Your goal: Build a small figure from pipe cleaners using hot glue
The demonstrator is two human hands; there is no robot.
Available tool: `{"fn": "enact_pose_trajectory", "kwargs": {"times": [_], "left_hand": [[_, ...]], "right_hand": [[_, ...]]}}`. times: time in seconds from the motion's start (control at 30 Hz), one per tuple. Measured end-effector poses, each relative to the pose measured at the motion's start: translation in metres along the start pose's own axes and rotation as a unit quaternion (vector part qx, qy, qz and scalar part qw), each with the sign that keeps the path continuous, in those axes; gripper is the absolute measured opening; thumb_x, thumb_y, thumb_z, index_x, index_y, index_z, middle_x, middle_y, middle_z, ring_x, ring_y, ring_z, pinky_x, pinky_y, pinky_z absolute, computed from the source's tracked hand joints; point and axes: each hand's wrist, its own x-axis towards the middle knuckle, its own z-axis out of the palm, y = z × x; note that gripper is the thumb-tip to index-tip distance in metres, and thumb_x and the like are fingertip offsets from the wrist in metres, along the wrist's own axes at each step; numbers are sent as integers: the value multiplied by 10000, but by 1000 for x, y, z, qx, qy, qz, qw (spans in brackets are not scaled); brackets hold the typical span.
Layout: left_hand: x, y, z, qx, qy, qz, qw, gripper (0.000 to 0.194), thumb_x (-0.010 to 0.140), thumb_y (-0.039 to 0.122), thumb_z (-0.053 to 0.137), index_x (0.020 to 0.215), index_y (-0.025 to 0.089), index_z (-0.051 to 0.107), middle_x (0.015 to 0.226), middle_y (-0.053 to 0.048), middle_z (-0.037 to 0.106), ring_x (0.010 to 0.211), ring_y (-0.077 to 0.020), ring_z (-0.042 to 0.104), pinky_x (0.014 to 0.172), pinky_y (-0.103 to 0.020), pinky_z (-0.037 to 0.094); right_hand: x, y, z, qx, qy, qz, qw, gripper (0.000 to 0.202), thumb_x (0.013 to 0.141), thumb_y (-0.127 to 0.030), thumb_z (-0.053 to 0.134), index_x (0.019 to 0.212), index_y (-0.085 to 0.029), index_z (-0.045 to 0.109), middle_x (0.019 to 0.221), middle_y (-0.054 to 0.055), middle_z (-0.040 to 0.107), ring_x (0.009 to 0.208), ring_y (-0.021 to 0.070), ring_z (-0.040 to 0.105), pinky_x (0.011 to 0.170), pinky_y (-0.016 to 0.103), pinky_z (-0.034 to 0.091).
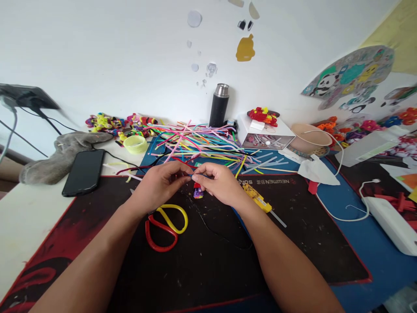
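Note:
My left hand (160, 183) and my right hand (217, 180) meet above the mat, thumbs and forefingers pinched close together. Between the fingertips is a thin pipe cleaner, mostly hidden by the fingers. A dark red pipe cleaner (135, 168) stretches out to the left behind my left hand; whether it is the same one I cannot tell. Just under my right fingers shows a small red and purple fuzzy piece (198, 192). Scissors (162, 237) with one red and one yellow handle lie below my left hand, blades partly covered by it. A yellow glue gun (258, 198) lies beside my right forearm.
Many coloured pipe cleaners (198, 141) are heaped behind my hands. A black thermos (219, 106) and a white box (265, 132) stand by the wall. At left lie a phone (83, 173) and a yellow tape roll (135, 145). A white cable (342, 219) loops at right.

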Motion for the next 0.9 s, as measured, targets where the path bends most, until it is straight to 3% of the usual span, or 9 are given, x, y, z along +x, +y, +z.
{"fn": "enact_pose_trajectory", "kwargs": {"times": [0.9], "left_hand": [[0,-4,-1,12,4,35,999,121,979,233,610,968,218,730,924,-21,767,850,-183,711,777,-264,500]], "right_hand": [[1,3,0,12,-21,17,1000,183,948,-365,691,946,-188,735,686,-30,629,577,106,537,576,244,385]]}}
